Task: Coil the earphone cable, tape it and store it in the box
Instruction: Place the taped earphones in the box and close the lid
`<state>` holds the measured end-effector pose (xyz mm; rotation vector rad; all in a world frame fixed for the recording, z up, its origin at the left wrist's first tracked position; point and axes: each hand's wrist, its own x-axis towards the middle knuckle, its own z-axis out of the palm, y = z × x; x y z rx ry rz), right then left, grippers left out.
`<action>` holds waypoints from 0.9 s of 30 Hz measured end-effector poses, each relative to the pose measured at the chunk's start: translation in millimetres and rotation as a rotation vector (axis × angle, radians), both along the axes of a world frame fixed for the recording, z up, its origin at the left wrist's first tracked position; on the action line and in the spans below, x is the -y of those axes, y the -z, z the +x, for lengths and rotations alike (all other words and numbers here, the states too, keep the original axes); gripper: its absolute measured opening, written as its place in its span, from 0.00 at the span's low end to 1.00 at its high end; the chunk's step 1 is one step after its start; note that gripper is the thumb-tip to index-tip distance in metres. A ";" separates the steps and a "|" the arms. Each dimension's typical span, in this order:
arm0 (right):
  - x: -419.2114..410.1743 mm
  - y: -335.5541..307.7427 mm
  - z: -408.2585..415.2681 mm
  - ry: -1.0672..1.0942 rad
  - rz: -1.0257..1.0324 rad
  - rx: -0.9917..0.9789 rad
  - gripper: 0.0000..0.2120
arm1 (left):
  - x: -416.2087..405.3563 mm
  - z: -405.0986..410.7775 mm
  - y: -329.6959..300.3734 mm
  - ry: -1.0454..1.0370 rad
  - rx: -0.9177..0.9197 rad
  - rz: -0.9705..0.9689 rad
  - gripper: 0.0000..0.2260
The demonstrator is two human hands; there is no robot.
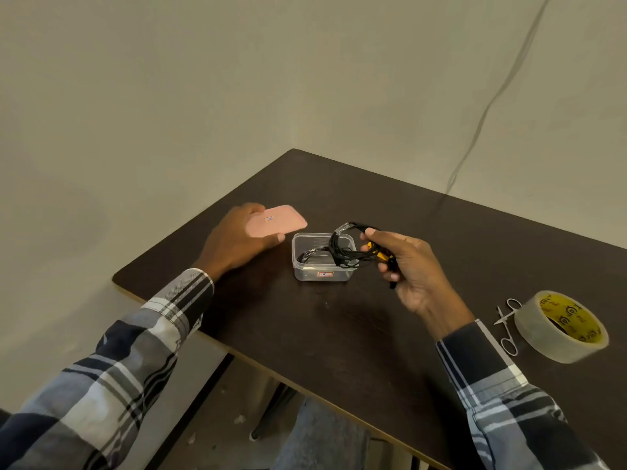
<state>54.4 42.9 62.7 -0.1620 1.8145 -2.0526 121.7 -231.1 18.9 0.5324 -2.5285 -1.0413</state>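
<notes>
A clear plastic box stands open on the dark table, with another coiled black cable lying inside it. My right hand holds a coiled black earphone cable with yellow parts just above the box's right side; clear tape wraps the top of the coil. My left hand grips the pink lid to the left of the box, raised slightly off the table.
A roll of clear tape with a yellow core lies at the table's right side, with small metal scissors beside it. The table edge runs diagonally near me. A thin wire hangs down the wall behind.
</notes>
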 end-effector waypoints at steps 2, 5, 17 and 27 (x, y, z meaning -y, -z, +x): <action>8.3 -2.8 -2.2 -0.017 0.025 -0.005 0.10 | 6.8 3.6 7.2 -0.015 0.085 -0.029 0.32; 18.7 -8.8 -5.6 -0.037 0.060 -0.013 0.09 | 10.9 4.6 13.4 0.033 0.201 -0.056 0.36; 61.4 -22.6 -9.0 -0.063 -0.094 -0.044 0.14 | -62.0 -2.7 -52.9 0.093 -0.194 0.675 0.14; 68.5 0.6 -9.7 -0.091 0.211 -0.304 0.11 | -48.9 -10.1 -41.1 0.081 -0.143 0.572 0.09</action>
